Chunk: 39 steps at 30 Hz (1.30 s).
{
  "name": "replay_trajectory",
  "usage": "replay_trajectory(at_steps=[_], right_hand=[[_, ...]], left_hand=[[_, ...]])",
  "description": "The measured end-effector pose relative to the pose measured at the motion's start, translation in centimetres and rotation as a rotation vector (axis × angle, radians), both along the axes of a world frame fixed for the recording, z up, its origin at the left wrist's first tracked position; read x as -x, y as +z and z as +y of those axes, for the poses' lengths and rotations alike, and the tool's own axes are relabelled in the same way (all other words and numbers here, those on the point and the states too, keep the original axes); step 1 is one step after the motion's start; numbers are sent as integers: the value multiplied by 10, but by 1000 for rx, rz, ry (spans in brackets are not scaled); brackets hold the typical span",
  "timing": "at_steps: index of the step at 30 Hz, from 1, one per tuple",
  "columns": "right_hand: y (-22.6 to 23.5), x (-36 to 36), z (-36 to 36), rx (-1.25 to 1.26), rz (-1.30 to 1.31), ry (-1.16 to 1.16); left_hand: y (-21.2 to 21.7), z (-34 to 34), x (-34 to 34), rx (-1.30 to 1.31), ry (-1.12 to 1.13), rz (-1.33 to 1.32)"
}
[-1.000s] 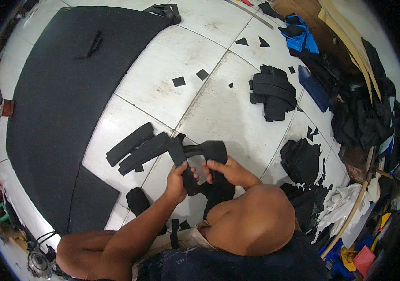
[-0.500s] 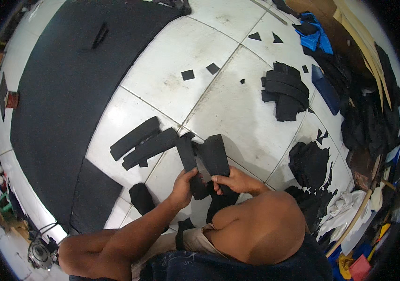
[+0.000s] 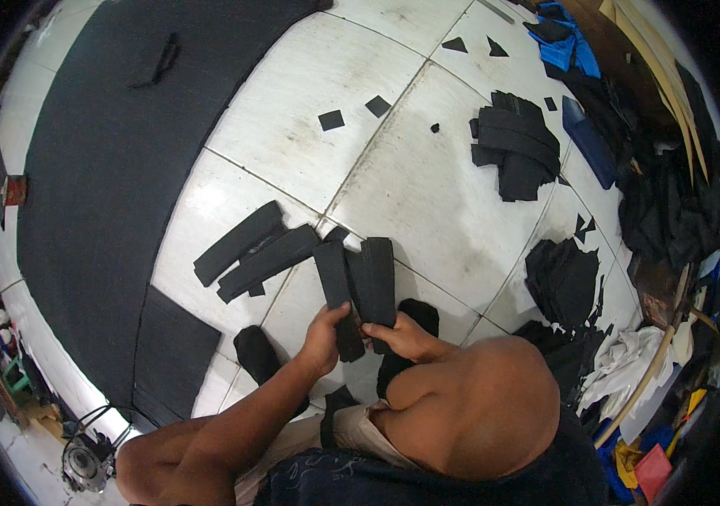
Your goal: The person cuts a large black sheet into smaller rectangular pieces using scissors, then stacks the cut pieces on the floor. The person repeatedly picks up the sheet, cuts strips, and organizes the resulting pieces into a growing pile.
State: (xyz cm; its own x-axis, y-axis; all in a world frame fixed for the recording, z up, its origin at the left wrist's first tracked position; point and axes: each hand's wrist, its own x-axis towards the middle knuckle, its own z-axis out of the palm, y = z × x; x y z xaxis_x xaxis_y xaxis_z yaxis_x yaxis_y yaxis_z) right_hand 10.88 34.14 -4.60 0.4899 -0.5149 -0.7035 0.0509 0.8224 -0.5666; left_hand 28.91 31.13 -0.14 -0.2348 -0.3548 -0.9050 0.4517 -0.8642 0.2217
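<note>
Holding hands: the left hand (image 3: 323, 341) pinches the left strip (image 3: 335, 282), thumb on top; the right hand (image 3: 410, 339) pinches the right strip (image 3: 378, 282) low down, thumb across it.
Held strips: side by side above the floor (image 3: 410, 202), just beyond the fingers, far ends below the tile corner.
Long axes: both run away from the body; the right strip stands nearly straight, while the left strip's far end tilts leftward.
Gap: narrow, with dark material behind; whether it joins the two, I cannot tell.
Loose strips: the outer strip (image 3: 238, 244) and the inner strip (image 3: 269, 262) lie left of that corner, slanting from lower left to upper right. The left hand is nearer. Whether the inner one touches the left strip is unclear.
Sheet: the big black sheet (image 3: 124, 152) covers the floor's left side, its right edge near the outer strip.
Stack: the black stack (image 3: 516, 148) sits well apart, toward the floor's upper right.
</note>
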Motion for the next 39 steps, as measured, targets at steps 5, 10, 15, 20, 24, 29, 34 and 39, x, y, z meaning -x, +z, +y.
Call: replay_trajectory(at_steps=[5,10,15,20,24,29,34,39], right_hand=[[-2,-6,0,1,106,13],[-1,-10,2,62,119,-21],[-9,-10,2,22,72,-48],[14,-22,-13,160,133,53],[9,-22,-14,174,166,135],[12,-22,-11,217,204,51],[11,-20,-14,170,240,125],[6,-15,-12,182,331,177]], left_hand=[[-17,8,-1,77,-55,-8],[-15,10,2,51,-44,-44],[-27,14,-3,15,-48,38],[-28,16,-1,41,-71,38],[-21,12,-2,121,-295,-233],[-26,-10,-57,768,-832,-1091],[-22,-83,-150,1088,-1146,-1513],[-17,-97,-162,934,-1328,-1289]])
